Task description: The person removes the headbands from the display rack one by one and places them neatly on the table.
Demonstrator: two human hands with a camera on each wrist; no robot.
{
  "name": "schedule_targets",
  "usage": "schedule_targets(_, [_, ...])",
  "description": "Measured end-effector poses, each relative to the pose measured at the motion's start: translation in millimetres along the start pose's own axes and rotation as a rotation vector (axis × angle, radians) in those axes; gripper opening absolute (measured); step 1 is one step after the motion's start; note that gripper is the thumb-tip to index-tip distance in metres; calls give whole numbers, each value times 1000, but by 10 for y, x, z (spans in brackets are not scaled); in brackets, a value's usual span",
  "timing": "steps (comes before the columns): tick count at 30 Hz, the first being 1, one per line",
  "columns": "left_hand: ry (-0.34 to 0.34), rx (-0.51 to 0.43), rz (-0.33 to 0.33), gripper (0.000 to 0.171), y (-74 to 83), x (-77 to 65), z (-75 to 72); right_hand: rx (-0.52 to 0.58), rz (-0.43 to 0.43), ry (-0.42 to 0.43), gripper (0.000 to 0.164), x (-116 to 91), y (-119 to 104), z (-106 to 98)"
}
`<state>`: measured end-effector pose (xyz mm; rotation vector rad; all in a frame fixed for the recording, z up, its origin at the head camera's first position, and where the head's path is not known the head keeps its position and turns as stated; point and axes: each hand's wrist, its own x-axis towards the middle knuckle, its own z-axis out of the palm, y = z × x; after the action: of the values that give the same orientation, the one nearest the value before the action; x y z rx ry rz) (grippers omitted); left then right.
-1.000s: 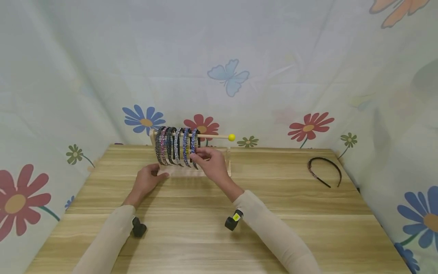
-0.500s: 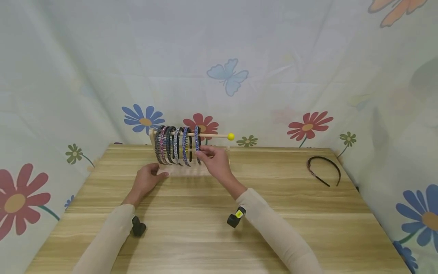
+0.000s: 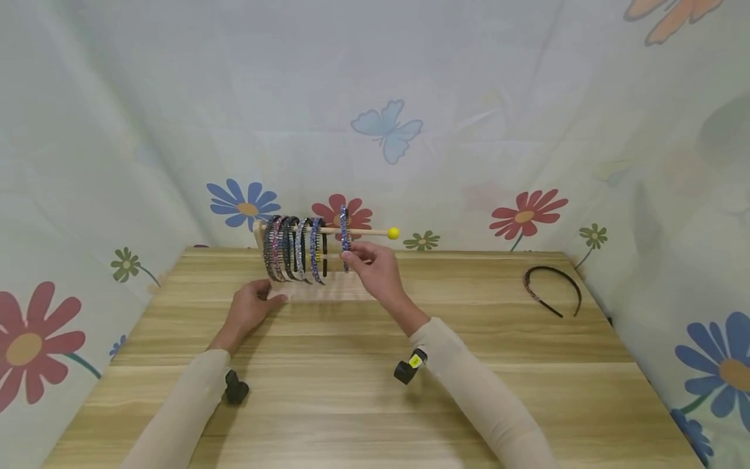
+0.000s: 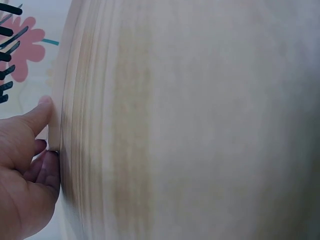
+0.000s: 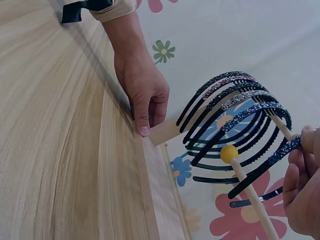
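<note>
My right hand pinches a blue glittery headband with thumb and fingers. That headband crosses a thin wooden rod tipped with a yellow ball, apart from the others. Several sparkly headbands with dark combs hang in a row further left on the wooden headband stand. At the stand's left end, my left hand grips its base, thumb on top and fingers at the edge; the left wrist view shows this hand close up.
A separate dark headband with a patterned side lies at the right of the wood-grain table. Behind the stand hangs a flower-printed cloth, which also encloses both sides.
The right hand has drawn the blue headband rightward along the rod and slightly up, opening a gap from the row. The left hand keeps its place on the base.
</note>
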<state>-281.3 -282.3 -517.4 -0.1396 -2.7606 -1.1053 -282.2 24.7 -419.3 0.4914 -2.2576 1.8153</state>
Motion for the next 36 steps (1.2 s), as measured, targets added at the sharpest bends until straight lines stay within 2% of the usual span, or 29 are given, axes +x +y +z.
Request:
schedule_targets(3, [-2, 6, -15, 28, 10, -9, -1, 15, 9, 5, 23, 4, -17, -22])
schedule_targets(9, [-5, 7, -29, 42, 1, -17, 5, 10, 3, 18, 24, 9, -56, -84])
schedule_targets(14, [0, 17, -18, 32, -4, -14, 3, -1, -24, 22, 24, 11, -104, -159])
schedule_targets(21, [2, 4, -6, 36, -3, -7, 2, -18, -19, 42, 26, 17, -192, -263])
schedule_targets(25, [4, 4, -4, 33, -7, -3, 5, -13, -46, 51, 26, 12, -252, -323])
schedule_targets(36, [-6, 7, -12, 31, -4, -5, -2, 39, -56, 62, 26, 3, -333, -484])
